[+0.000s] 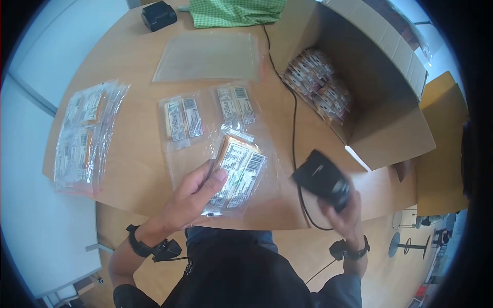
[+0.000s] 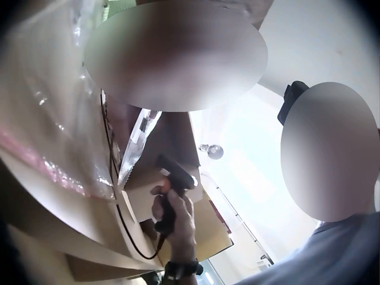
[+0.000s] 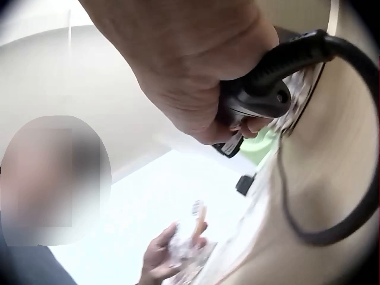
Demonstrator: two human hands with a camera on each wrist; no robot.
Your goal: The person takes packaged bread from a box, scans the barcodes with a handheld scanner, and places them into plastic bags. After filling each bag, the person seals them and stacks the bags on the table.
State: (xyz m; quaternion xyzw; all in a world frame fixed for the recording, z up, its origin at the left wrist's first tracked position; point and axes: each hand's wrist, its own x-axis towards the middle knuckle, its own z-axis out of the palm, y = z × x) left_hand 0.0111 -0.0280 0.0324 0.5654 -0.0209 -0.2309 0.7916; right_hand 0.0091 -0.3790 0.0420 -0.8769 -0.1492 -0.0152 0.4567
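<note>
My left hand grips a clear plastic packet by its left side, thumb on top. Two white labels with print and barcodes face up on it, and something orange-brown shows at its edge. My right hand holds a black handheld barcode scanner by the handle, its head tilted toward the packet. In the right wrist view a thick black cable leaves the scanner's handle. Beneath the held packet, two similar labelled packets lie side by side on a clear plastic bag.
Filled clear bags lie stacked at the left table edge. Flat clear bags lie at the back, near a green checked cloth and a black device. An open cardboard box at right contains many packets. The scanner's cable crosses the table.
</note>
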